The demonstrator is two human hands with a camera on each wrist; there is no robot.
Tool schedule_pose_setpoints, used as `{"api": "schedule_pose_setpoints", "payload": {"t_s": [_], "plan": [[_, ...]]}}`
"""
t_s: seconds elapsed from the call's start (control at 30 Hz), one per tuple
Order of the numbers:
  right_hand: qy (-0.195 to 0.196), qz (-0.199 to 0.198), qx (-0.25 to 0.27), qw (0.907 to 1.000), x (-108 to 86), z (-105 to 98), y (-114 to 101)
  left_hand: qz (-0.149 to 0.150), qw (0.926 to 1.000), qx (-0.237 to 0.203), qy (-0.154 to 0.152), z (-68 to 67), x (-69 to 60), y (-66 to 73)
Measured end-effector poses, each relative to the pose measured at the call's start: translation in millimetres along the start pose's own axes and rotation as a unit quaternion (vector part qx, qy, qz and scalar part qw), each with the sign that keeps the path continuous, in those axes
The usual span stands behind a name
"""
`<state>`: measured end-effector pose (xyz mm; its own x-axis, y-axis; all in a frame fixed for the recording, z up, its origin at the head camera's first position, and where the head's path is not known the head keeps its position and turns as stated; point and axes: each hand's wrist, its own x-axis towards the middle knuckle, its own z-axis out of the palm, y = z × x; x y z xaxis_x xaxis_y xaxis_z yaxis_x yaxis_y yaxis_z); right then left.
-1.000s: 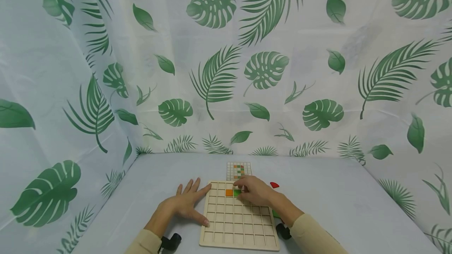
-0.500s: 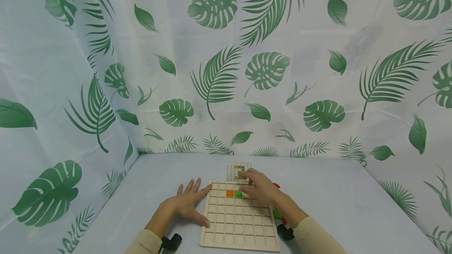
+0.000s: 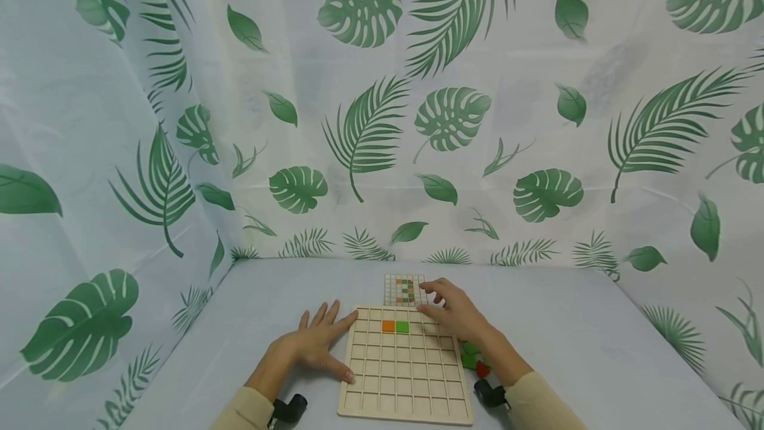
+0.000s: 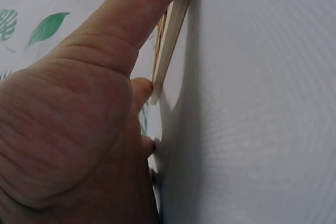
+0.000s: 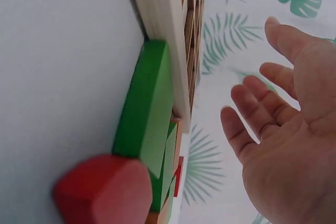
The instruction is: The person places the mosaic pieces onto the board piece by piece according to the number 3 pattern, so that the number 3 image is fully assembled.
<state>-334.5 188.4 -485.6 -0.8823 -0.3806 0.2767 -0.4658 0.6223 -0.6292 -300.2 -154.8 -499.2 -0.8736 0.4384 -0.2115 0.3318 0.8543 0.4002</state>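
A wooden grid board [image 3: 406, 377] lies flat on the table, with an orange square tile [image 3: 388, 326] and a green square tile [image 3: 402, 327] side by side in a row near its far edge. My left hand [image 3: 316, 344] is spread at the board's left side, thumb and index finger touching its edge; the left wrist view shows the thumb [image 4: 121, 19] against that edge. Above the board's far right corner hovers my right hand [image 3: 456, 310], fingers loosely bent. In the right wrist view, the right hand [image 5: 294, 103] holds nothing.
Beyond the board lies a small pattern card [image 3: 391, 290] with a coloured grid. Along the board's right side are loose pieces, among them a green block [image 5: 149, 108] and a red block [image 5: 105, 190]. Leaf-printed cloth [image 3: 382, 151] rises behind the table.
My right hand has lifted off the green tile and moved right and away, uncovering the tile and more of the pattern card. The left hand stays in place.
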Motion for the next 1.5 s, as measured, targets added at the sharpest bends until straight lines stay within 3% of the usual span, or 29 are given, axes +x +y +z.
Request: {"api": "schedule_pose_setpoints", "payload": {"t_s": [0.23, 0.63, 1.2, 1.5], "plan": [[0.020, 0.032, -0.001, 0.9993, -3.3, -5, 9, 0.001, 1.0000, 0.001, -0.001, -1.4, -1.2, 1.2], [0.079, 0.023, 0.001, 0.9966, -10.9, -18, 26, -0.001, 1.0000, -0.001, -0.005, -0.3, 0.7, -1.3], [0.080, 0.023, -0.007, 0.9965, -14.8, -24, 37, -0.004, 1.0000, -0.003, -0.001, -0.7, -0.4, 1.3], [0.068, 0.053, -0.018, 0.9961, -14.7, -27, 41, -0.006, 1.0000, -0.004, -0.002, -1.7, -1.6, 1.8]]}}
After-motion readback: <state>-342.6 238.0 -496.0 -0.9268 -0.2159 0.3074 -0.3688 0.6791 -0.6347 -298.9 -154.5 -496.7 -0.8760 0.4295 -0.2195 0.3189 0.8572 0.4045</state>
